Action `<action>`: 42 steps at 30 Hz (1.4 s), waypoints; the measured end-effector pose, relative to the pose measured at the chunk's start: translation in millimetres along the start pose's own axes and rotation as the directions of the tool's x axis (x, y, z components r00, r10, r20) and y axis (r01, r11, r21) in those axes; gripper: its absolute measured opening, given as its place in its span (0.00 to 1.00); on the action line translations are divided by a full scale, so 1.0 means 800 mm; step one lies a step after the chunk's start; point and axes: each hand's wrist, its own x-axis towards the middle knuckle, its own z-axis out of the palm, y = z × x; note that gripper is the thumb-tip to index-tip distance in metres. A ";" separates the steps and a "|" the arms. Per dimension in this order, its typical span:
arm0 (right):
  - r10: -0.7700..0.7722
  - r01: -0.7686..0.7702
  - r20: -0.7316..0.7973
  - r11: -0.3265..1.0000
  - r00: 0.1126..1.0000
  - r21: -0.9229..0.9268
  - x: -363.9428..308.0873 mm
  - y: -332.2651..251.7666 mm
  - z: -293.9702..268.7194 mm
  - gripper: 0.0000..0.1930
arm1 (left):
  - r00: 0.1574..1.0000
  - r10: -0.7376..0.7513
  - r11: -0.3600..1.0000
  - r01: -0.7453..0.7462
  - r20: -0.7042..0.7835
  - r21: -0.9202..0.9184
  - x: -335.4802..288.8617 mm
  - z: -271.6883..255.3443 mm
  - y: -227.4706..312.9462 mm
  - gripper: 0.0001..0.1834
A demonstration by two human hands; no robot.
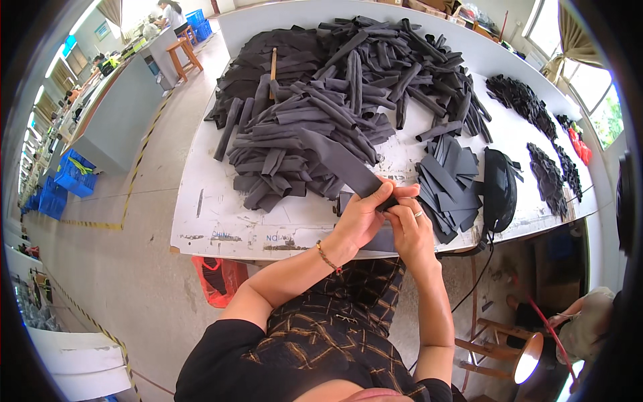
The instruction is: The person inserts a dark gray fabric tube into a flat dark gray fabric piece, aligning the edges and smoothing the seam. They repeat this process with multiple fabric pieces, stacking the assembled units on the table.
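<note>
A dark grey fabric strip (343, 163), apparently a flattened sleeve, runs from my hands up over the pile to the far left. My left hand (362, 220) is closed on its near end, thumb on top. My right hand (410, 233), with a ring on one finger, pinches the same end from the right. The fingers partly hide that end. Just beyond lies a heap of similar grey fabric tubes (301, 151). Right of my hands, flat dark rectangular pieces (450, 184) are spread in an overlapping stack. Another dark flat piece (379, 240) lies beneath my wrists.
A black rounded machine (500, 189) with a cable stands on the white table (214, 201). More dark tubes (408, 70) and a wooden stick (273, 63) lie farther back; small black piles (548, 177) are at right. A red bag (221, 278) hangs below; a wooden stool (526, 355) and person are lower right.
</note>
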 end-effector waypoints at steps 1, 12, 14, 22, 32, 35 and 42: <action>0.011 -0.011 -0.002 1.000 1.000 0.014 -0.002 0.003 0.001 0.11 | 0.999 -0.025 1.000 0.025 -0.026 0.011 -0.002 0.005 0.006 0.11; -0.013 0.017 -0.072 0.999 0.997 0.052 0.001 0.001 -0.019 0.10 | 0.966 0.259 0.966 -0.259 -0.016 0.000 0.003 0.022 0.020 0.16; -0.019 0.024 -0.081 0.998 0.997 0.061 0.002 -0.001 -0.018 0.10 | 0.962 0.272 0.962 -0.272 -0.008 -0.007 0.001 0.020 0.016 0.16; -0.011 0.017 -0.067 0.996 0.998 0.085 0.003 -0.001 -0.015 0.09 | 0.963 0.268 0.961 -0.270 -0.038 -0.059 -0.002 0.021 0.002 0.16; -0.021 0.027 -0.074 0.995 0.997 0.091 0.002 0.003 -0.013 0.10 | 0.967 0.251 0.965 -0.253 -0.047 -0.066 -0.006 0.021 -0.008 0.16; -0.040 0.047 -0.072 0.993 0.997 0.106 0.003 0.004 -0.012 0.10 | 0.969 0.241 0.967 -0.244 -0.047 -0.072 -0.007 0.019 -0.011 0.16; 0.143 -0.136 -0.020 0.972 0.990 0.190 0.001 0.003 -0.009 0.09 | 0.979 0.194 0.979 -0.197 -0.062 -0.045 0.006 0.012 -0.011 0.18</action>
